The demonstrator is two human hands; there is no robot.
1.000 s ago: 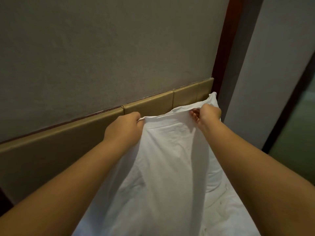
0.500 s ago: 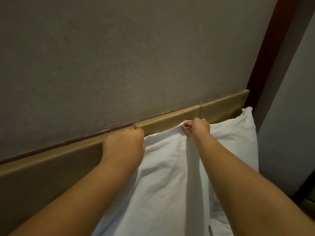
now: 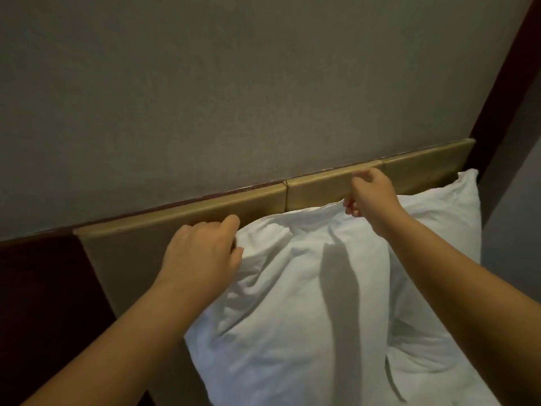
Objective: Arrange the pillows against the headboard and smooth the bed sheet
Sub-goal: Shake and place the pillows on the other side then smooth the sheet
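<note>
A white pillow (image 3: 292, 294) stands tilted against the tan padded headboard (image 3: 316, 189), its top edge just below the headboard's top. My left hand (image 3: 202, 253) grips the pillow's upper left corner between thumb and curled fingers. My right hand (image 3: 371, 194) holds the pillow's top edge with its lower fingertips, while the thumb and forefinger are lifted in front of the headboard. A second white pillow (image 3: 445, 209) leans on the headboard behind and to the right of the first. White bedding (image 3: 424, 341) shows at the lower right.
A grey wall (image 3: 234, 83) rises above the headboard. A dark red-brown frame (image 3: 506, 92) runs up the right side by the bed's corner. A dark panel (image 3: 41, 294) lies left of the headboard.
The pillow has come down from being held up by its top edge and now leans on the headboard. The view has shifted left, and my right hand's thumb and forefinger have lifted.
</note>
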